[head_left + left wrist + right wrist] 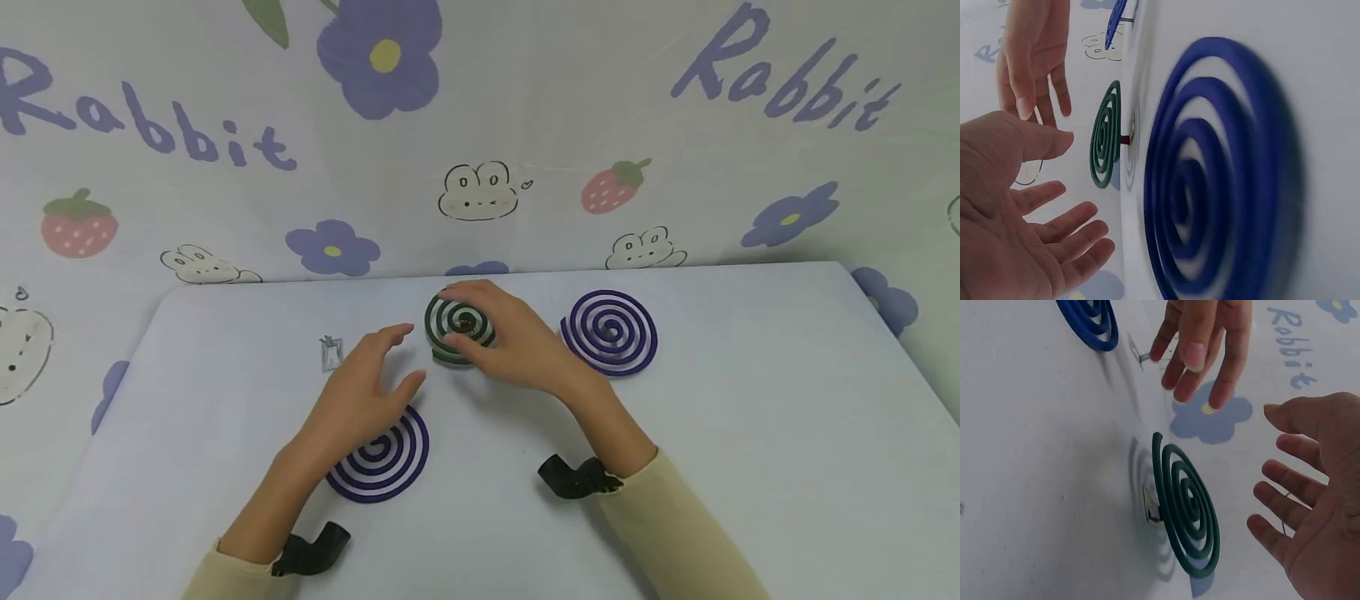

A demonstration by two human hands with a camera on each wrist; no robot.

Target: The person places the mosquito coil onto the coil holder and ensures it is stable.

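Observation:
A green mosquito coil (465, 323) sits at the back middle of the table, raised on a small metal stand (1152, 505) visible in the right wrist view. Over its right side hovers my right hand (517, 337), fingers and thumb spread, holding nothing; the right wrist view shows a gap between the fingers (1272, 512) and the coil. My left hand (360, 396) is to the left of the green coil, its fingers relaxed and nothing in it. Beneath that hand is a blue-purple coil (381, 447), partly hidden by it.
Another blue-purple coil (610, 332) stands at the back right, on a stand glimpsed in the left wrist view. A small silvery metal stand (332, 354) lies beyond the left hand. The white table (750, 417) meets a printed cloth (555, 125) behind.

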